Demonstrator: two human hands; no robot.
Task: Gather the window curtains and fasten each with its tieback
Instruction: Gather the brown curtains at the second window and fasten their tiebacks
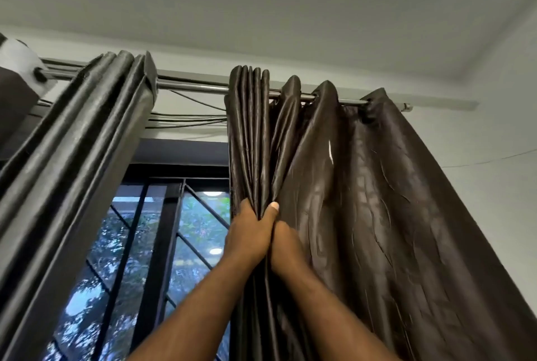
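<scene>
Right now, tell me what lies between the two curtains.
Head view: between the left curtain and right curtain are a bare stretch of rod, loose cables and the barred window.

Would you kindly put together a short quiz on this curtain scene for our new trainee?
1. True or false: the right curtain is fully gathered.
2. Choose one: the left hand grips A) a tieback, B) the right curtain's gathered pleats, C) the window grille.
3. Fill in: the left curtain hangs bunched on the metal ___.
Key: 1 false, since its right part hangs spread out; 2 B; 3 curtain rod.
</scene>
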